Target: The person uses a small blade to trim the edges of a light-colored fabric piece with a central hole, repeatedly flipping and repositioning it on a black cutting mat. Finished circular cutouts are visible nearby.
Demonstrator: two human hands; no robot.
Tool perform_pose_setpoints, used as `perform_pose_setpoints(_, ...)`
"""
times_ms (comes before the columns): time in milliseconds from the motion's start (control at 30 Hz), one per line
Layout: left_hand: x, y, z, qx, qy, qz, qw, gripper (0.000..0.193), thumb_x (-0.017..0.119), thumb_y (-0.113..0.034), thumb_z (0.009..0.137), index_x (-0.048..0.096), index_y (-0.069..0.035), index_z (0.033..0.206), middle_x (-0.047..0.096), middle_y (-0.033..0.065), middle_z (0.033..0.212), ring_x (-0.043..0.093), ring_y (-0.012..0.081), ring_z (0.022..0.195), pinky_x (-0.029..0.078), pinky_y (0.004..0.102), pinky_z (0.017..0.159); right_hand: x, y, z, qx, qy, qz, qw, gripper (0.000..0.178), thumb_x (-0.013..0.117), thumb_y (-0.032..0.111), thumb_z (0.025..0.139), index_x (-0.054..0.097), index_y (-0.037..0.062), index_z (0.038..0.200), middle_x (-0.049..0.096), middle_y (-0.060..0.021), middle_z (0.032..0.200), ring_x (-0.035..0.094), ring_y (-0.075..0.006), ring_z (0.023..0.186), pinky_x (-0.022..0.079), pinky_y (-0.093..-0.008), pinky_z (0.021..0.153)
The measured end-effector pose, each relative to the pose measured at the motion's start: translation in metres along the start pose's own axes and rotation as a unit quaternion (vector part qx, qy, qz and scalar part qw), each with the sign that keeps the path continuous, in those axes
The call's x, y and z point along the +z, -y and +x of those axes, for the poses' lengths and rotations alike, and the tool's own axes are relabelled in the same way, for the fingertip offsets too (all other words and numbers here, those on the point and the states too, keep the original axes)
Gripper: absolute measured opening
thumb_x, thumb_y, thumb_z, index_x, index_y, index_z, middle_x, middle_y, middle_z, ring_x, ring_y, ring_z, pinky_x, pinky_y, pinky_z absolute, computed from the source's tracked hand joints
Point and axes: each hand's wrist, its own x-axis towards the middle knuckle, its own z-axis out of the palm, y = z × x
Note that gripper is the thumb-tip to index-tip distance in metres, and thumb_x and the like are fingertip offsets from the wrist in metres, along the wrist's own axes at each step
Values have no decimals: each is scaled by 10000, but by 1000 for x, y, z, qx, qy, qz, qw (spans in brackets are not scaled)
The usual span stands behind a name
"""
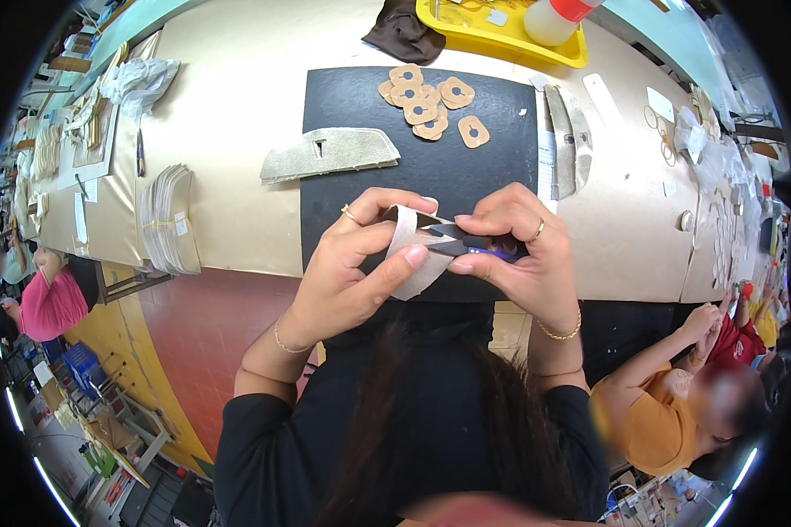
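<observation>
Above the front part of a black mat (343,101), my left hand (343,263) pinches a curved light-grey fabric piece (413,283), bent over between thumb and fingers. My right hand (532,255) is closed around thread snips (494,249) with dark blades and a blue-purple handle. The blade tips lie against the bent piece, close to my left thumb; whether they cut into it I cannot make out. Beyond my hands, a similar grey piece (356,156) with a small slot lies across the mat's left edge. Several tan rounded patches (420,111) with keyhole-shaped openings are heaped at the mat's far side.
A yellow tray (466,33) holding a bottle (549,19) stands at the back. Stacked grey pieces (567,136) lie right of the mat, and a banded stack (169,220) sits left. A co-worker in orange (655,422) works close by on the right.
</observation>
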Motion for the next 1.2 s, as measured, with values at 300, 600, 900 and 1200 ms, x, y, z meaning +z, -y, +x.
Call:
perform_pose_setpoints(300, 0, -2, 0, 23, 10, -1, 1000, 187, 625, -139, 956, 724, 5, 1024, 595, 122, 1253, 583, 218, 1105, 444, 330, 952, -2, 6, -1, -18, -10, -26, 999, 304, 888, 144, 677, 719, 35, 905, 654, -64, 865, 628, -152, 753, 494, -256, 629)
perform_pose_setpoints(600, 1, 0, 1, 24, 4, -5, 1000, 183, 639, -145, 954, 721, 16, 988, 597, 125, 1247, 589, 210, 1075, 448, 330, 931, 0, 6, -1, -20, -25, -26, 999, 258, 880, 110, 678, 707, 24, 850, 655, -72, 841, 626, -149, 739, 494, -256, 636)
perform_pose_setpoints(900, 2, -2, 1, 21, 5, -1, 1000, 184, 656, -160, 947, 727, 8, 968, 609, 127, 1233, 595, 220, 1077, 447, 334, 935, -3, 8, 1, -18, -14, -19, 1000, 256, 874, 118, 692, 718, 23, 871, 671, -70, 850, 654, -165, 755, 522, -267, 627)
perform_pose_setpoints(1200, 2, -2, 1, 28, 8, 14, 999, 176, 662, -157, 943, 725, 7, 956, 607, 131, 1233, 599, 221, 1084, 451, 333, 933, -3, 8, 0, -17, -14, -16, 1000, 237, 868, 102, 697, 719, 22, 863, 673, -72, 848, 655, -166, 748, 521, -265, 624)
